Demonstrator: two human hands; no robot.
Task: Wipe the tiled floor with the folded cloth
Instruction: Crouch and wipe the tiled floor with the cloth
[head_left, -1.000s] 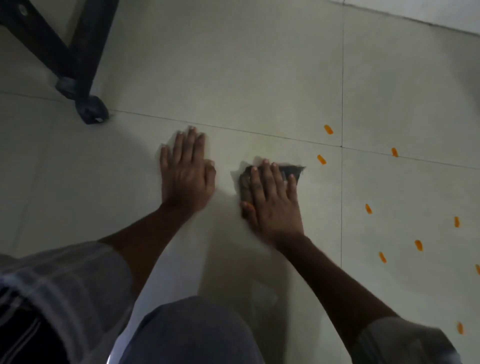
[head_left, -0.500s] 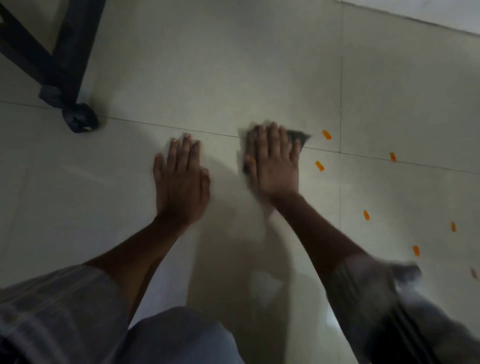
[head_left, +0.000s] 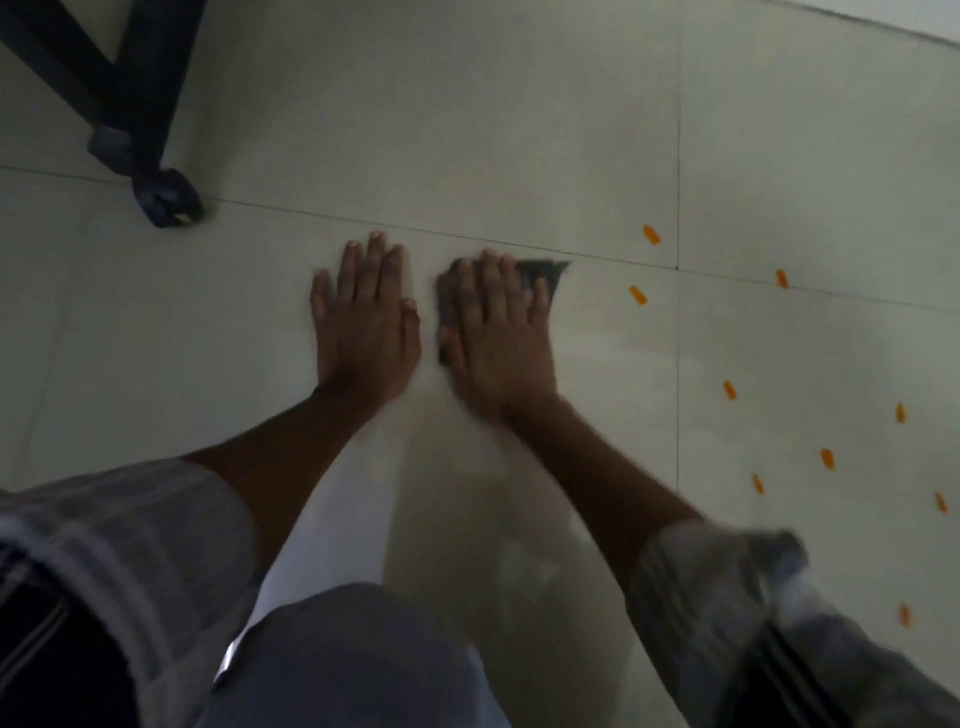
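We are in the middle of the wiping itself: our right hand (head_left: 496, 332) lies flat with fingers spread on the dark folded cloth (head_left: 545, 273), pressing it against the pale, glossy tiled floor (head_left: 467, 130) rather than gripping it, so most of the cloth is hidden under the palm and only a dark corner shows past the fingertips, with a thin dark edge by the thumb. Our left hand (head_left: 363, 317) rests just beside it, open and flat on the bare tile, holding nothing and, we judge, bracing our weight. A thin dark grout line (head_left: 291, 213) runs just beyond both sets of fingertips. The next move, as we read it, calls for steady downward pressure while the cloth slides, most likely toward the small orange marks (head_left: 636, 295) scattered to the right of the right hand, the nearest of them lying close to the cloth's exposed corner; whether they are spills, stickers or part of the tile we cannot tell. The tile nearer our body than the right hand looks faintly streaked, perhaps damp. Beyond and to the left of the left hand stands a black furniture leg with a rounded foot (head_left: 166, 200), well apart from both hands. The room is dim, and our own shadow falls across the floor between our arms.
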